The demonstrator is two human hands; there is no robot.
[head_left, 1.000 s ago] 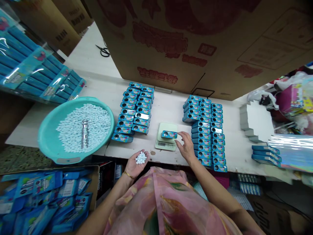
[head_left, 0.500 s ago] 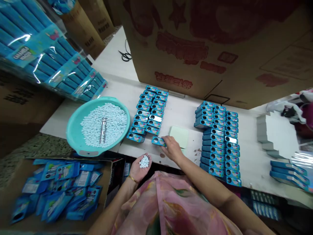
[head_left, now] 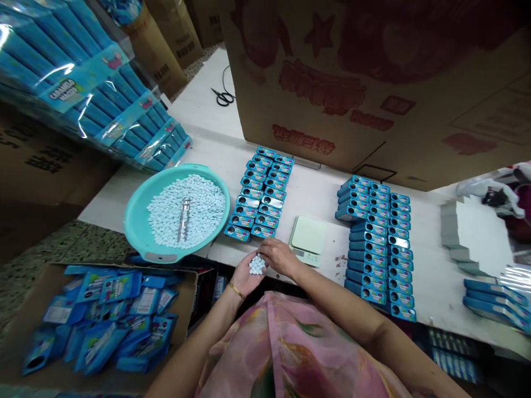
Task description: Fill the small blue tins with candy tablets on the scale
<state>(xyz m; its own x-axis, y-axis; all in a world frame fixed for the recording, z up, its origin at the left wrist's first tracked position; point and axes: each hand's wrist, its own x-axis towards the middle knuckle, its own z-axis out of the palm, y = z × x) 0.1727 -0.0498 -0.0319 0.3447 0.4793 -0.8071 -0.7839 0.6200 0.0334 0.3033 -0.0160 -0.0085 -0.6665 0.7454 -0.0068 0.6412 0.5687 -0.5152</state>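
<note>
by surface (head_left: pixel 228 252) near edge, left hand (head_left: pixel 246 278): palm open, pellets (head_left: pixel 257 265) heaped; tilting could spill them
right hand (head_left: pixel 277 256): grip, can't tell

Pale-blue pellets (head_left: pixel 257 265), turquoise basin (head_left: pixel 138 218)

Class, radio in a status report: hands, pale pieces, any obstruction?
Left hand: palm up, cupping pale pieces. Right hand: at their edge, grip unclear. Digital scale just beyond right wrist; no obstruction seen.

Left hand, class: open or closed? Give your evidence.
Open: the left hand is palm up, with small pale pellets showing in its palm, beside the right hand.
</note>
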